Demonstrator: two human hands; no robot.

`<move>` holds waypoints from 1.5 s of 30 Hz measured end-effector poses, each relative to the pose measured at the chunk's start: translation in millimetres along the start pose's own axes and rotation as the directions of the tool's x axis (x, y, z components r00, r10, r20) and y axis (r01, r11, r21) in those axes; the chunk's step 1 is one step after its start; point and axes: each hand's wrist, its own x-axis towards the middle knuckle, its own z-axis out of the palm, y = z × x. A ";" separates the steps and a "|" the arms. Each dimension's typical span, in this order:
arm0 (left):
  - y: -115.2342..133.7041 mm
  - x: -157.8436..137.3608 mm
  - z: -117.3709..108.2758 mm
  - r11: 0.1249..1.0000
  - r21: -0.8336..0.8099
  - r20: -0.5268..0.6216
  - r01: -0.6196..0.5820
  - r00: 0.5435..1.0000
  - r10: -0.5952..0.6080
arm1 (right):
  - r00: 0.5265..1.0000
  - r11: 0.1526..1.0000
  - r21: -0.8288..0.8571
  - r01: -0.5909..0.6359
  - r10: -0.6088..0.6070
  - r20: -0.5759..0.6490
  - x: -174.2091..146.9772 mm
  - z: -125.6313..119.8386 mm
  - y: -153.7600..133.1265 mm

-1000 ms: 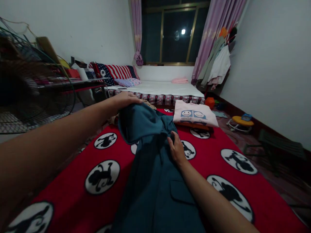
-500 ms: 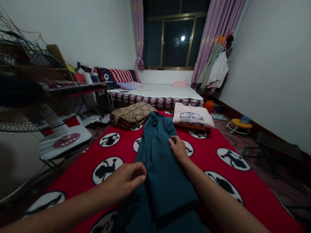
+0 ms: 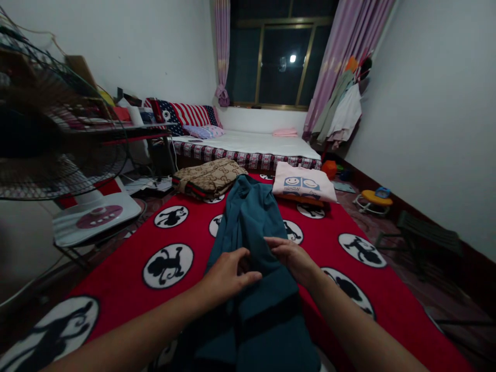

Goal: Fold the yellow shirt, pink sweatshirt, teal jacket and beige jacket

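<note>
Teal trousers (image 3: 256, 212) lie lengthwise down the middle of a red blanket (image 3: 318, 235) printed with black figures in white circles. My left hand (image 3: 232, 276) is over the trousers, fingers curved and thumb apart, holding nothing. Opposite it, my right hand (image 3: 296, 261) reaches the right side of the same cloth with its fingers stretched out. Whether either hand touches the fabric is hard to tell. Beyond the trousers, a folded tan patterned garment (image 3: 211, 175) rests at the left and a folded pale pink shirt (image 3: 302, 181) at the right.
A fan (image 3: 42, 134) stands close on the left, near a cluttered desk (image 3: 135, 132). At the far end is a bed (image 3: 248, 144) beneath a window. Along the right are a yellow round stool (image 3: 374, 198) and a dark folding stool (image 3: 426, 232).
My left hand has moved right and slightly up, over the trousers. My right hand has come a little lower, its fingers straighter. The two hands are closer together.
</note>
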 end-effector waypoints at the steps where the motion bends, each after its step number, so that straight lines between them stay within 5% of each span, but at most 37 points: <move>1: -3.4 2.6 2.0 0.996 -0.086 -0.007 0.017 1.000 -0.018 | 1.000 1.000 -0.016 0.020 -0.020 0.024 -2.7 4.9 0.6; 4: -12.2 4.2 5.7 0.961 -0.254 0.003 0.107 0.994 -0.110 | 0.994 0.977 -0.183 0.107 -0.104 0.027 -8.2 16.1 4.4; 7: -14.4 -5.0 4.6 0.983 -0.174 -0.026 0.053 0.998 -0.059 | 0.986 0.900 -0.404 0.166 -0.155 0.061 -15.2 19.2 7.6; 11: -12.3 -24.2 -1.0 0.993 0.065 0.046 -0.102 0.994 0.099 | 0.981 0.843 -0.524 0.123 -0.024 0.191 -32.7 13.9 1.3; 16: -16.4 -32.0 -1.5 0.965 0.193 0.152 -0.177 0.977 0.148 | 0.913 0.863 -0.493 0.113 0.106 0.394 -48.2 4.5 -4.9; 22: -12.9 -30.2 7.5 0.883 0.421 0.164 -0.208 0.975 0.152 | 0.957 0.792 -0.598 0.119 0.068 0.281 -45.6 10.1 12.6; 27: -14.9 -32.2 10.1 0.870 0.447 0.174 -0.209 0.974 0.145 | 0.980 0.858 -0.504 0.105 -0.002 0.200 -52.0 29.0 6.5; 37: 16.6 -52.1 -27.4 0.939 0.038 -0.164 -0.342 0.925 0.344 | 0.994 0.983 -0.174 -0.067 0.051 -0.094 -79.5 13.4 -8.7; 43: 17.2 -45.9 -32.7 0.980 0.146 0.124 -0.131 0.986 0.113 | 0.976 0.931 -0.322 -0.175 0.207 0.070 -88.8 8.3 -0.1; 45: 13.2 -41.2 -30.2 0.985 0.166 0.097 -0.052 0.995 0.036 | 0.978 0.908 -0.391 -0.150 0.194 0.075 -90.0 3.2 -2.2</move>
